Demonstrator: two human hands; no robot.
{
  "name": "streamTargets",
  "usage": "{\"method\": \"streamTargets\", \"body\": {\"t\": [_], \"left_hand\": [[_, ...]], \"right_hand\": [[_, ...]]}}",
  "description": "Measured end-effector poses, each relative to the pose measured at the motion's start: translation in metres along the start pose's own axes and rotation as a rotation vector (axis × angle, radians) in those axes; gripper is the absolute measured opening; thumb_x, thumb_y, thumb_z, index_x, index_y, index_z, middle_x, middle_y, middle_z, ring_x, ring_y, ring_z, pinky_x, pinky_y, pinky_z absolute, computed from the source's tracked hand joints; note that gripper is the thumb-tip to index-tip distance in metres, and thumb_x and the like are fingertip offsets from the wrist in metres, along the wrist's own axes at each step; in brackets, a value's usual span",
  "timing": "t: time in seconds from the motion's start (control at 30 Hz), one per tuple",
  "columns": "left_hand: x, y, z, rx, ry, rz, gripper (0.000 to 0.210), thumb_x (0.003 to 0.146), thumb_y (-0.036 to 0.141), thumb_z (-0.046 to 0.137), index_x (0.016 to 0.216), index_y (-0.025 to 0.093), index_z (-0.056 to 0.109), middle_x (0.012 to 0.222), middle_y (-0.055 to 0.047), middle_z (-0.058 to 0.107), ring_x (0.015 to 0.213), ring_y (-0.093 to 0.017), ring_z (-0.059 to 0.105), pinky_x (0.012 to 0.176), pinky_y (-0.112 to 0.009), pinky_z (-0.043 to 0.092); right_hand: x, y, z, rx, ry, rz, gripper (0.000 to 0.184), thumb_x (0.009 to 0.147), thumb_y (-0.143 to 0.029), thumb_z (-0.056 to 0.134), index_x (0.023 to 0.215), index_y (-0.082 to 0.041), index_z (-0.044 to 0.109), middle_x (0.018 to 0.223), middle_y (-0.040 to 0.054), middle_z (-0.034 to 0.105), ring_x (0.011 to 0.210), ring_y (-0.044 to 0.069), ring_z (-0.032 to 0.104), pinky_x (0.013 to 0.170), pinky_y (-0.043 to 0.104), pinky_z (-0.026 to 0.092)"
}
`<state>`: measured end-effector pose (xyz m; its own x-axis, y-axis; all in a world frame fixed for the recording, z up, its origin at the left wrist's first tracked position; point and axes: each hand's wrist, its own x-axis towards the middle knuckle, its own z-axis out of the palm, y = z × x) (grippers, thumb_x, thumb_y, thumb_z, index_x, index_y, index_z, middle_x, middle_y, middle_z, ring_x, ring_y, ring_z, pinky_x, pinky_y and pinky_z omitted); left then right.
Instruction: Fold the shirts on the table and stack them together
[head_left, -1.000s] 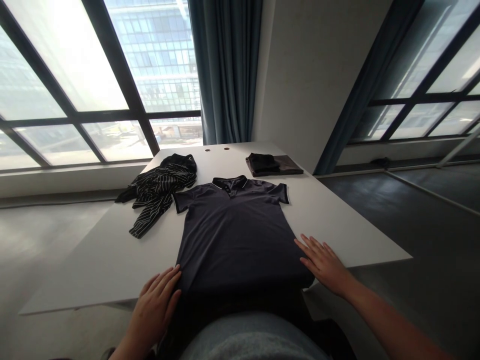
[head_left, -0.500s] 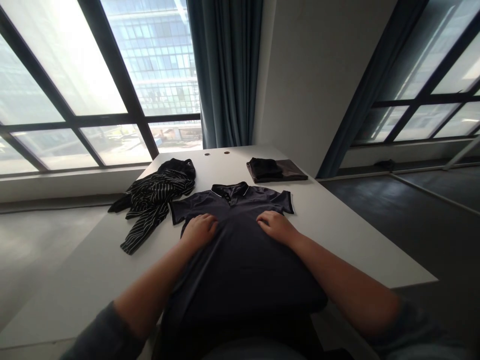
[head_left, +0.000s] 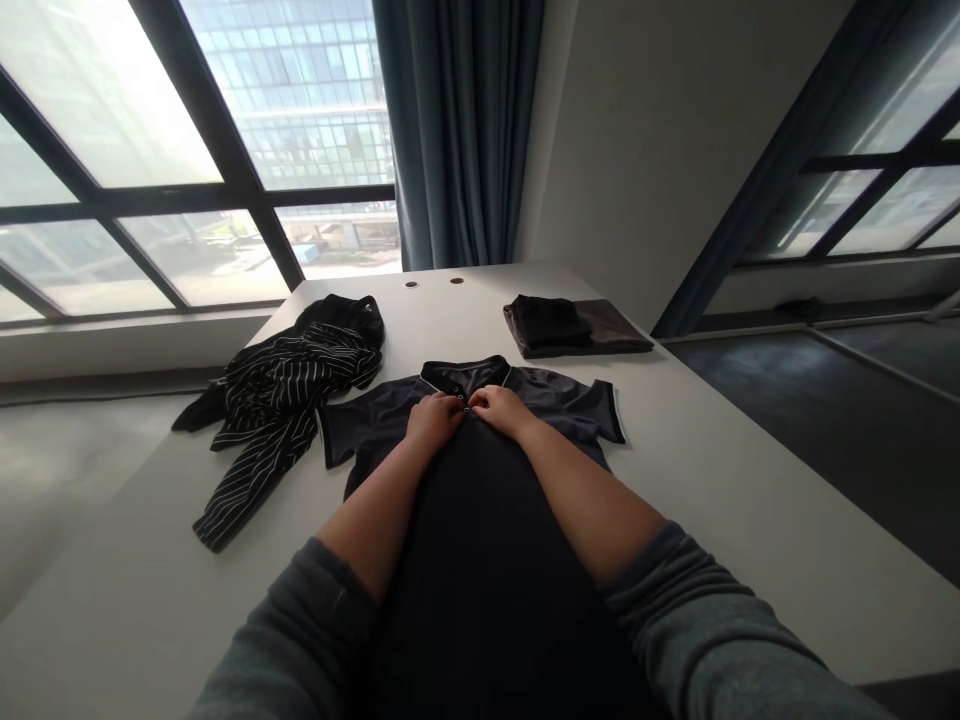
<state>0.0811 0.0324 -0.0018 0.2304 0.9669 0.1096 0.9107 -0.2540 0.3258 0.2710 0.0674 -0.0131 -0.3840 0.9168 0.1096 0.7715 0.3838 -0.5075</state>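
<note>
A dark polo shirt (head_left: 480,520) lies spread front side up, its collar pointing away from me and its short sleeves out to the sides. White piping edges the collar and sleeves. My left hand (head_left: 435,418) is at the left side of the button placket, fingers closed on the cloth. Close beside it, my right hand (head_left: 502,408) pinches the placket from the right. A few small buttons show between the fingertips. Both forearms cover part of the shirt's body, and its lower end is in deep shadow.
The shirt rests on a white table (head_left: 720,500). A crumpled black striped garment (head_left: 281,385) lies at the left. Folded dark clothes (head_left: 555,322) are stacked at the back right. Behind the table hang blue curtains (head_left: 461,130) beside a window.
Both hands have moved inward and up from the shirt's chest sides to the button placket, and their fingers have closed there. The view has shifted closer to the table.
</note>
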Motion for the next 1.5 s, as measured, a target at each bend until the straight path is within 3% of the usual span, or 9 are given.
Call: {"method": "streamTargets", "body": {"t": [0.1,0.17,0.37,0.6,0.7,1.0,1.3,1.5], "left_hand": [[-0.003,0.002,0.002,0.008,0.037,0.032,0.026,0.095,0.035,0.067,0.116,0.031,0.082,0.12,-0.007,0.075,0.114,-0.03,0.066,0.095,-0.039,0.049],[-0.004,0.003,0.003,-0.008,0.038,0.027,0.025,0.094,0.033,0.068,0.115,0.03,0.081,0.119,-0.007,0.075,0.113,-0.03,0.066,0.094,-0.039,0.049],[0.002,-0.003,0.008,-0.157,0.0,-0.015,0.019,0.091,0.03,0.072,0.107,0.025,0.08,0.116,-0.007,0.076,0.107,-0.025,0.068,0.091,-0.035,0.051],[0.0,0.003,0.007,-0.066,0.017,-0.063,0.021,0.098,0.036,0.061,0.101,0.028,0.08,0.117,-0.005,0.077,0.113,-0.028,0.068,0.091,-0.037,0.051],[-0.001,0.007,0.006,-0.058,0.02,-0.075,0.027,0.1,0.039,0.056,0.104,0.03,0.081,0.119,-0.005,0.077,0.114,-0.029,0.068,0.092,-0.038,0.051],[-0.002,0.014,0.004,-0.045,0.018,-0.15,0.024,0.092,0.049,0.07,0.1,0.029,0.08,0.114,-0.006,0.079,0.112,-0.033,0.068,0.092,-0.042,0.05],[-0.005,0.021,0.007,-0.009,0.067,-0.077,0.016,0.095,0.038,0.066,0.092,0.026,0.077,0.11,-0.006,0.077,0.111,-0.03,0.067,0.093,-0.042,0.048],[-0.004,0.007,0.007,-0.033,0.107,-0.064,0.024,0.097,0.035,0.064,0.115,0.03,0.078,0.124,-0.005,0.076,0.114,-0.03,0.065,0.096,-0.043,0.049]], "right_hand": [[-0.003,0.008,-0.002,0.045,-0.017,-0.138,0.035,0.09,-0.009,0.065,0.118,-0.021,0.081,0.108,0.0062,0.074,0.09,0.017,0.068,0.088,0.028,0.053],[-0.002,0.01,-0.005,0.038,-0.034,-0.187,0.032,0.09,-0.007,0.065,0.114,-0.021,0.082,0.107,0.006,0.072,0.089,0.016,0.067,0.087,0.027,0.052],[0.0,0.01,-0.006,-0.004,-0.018,-0.245,0.016,0.092,-0.009,0.067,0.097,-0.018,0.08,0.1,0.0058,0.07,0.09,0.017,0.065,0.086,0.027,0.049],[0.002,0.016,0.0,0.066,0.048,-0.323,0.014,0.093,-0.008,0.066,0.094,-0.018,0.076,0.097,0.0043,0.068,0.089,0.016,0.064,0.085,0.027,0.049],[0.004,0.017,0.004,0.069,0.061,-0.327,0.014,0.094,-0.009,0.066,0.095,-0.018,0.076,0.097,0.0041,0.068,0.088,0.016,0.064,0.085,0.026,0.049],[0.009,0.017,0.009,0.049,0.025,-0.335,0.016,0.094,-0.01,0.068,0.1,-0.019,0.08,0.102,0.0056,0.068,0.094,0.018,0.065,0.087,0.028,0.05],[0.007,0.022,0.003,0.075,0.01,-0.362,0.013,0.088,-0.007,0.072,0.096,-0.017,0.077,0.102,0.0062,0.068,0.095,0.019,0.066,0.09,0.03,0.052],[0.005,0.018,0.001,0.083,0.027,-0.338,0.015,0.091,-0.007,0.067,0.094,-0.018,0.076,0.094,0.004,0.07,0.086,0.017,0.065,0.081,0.026,0.048]]}}
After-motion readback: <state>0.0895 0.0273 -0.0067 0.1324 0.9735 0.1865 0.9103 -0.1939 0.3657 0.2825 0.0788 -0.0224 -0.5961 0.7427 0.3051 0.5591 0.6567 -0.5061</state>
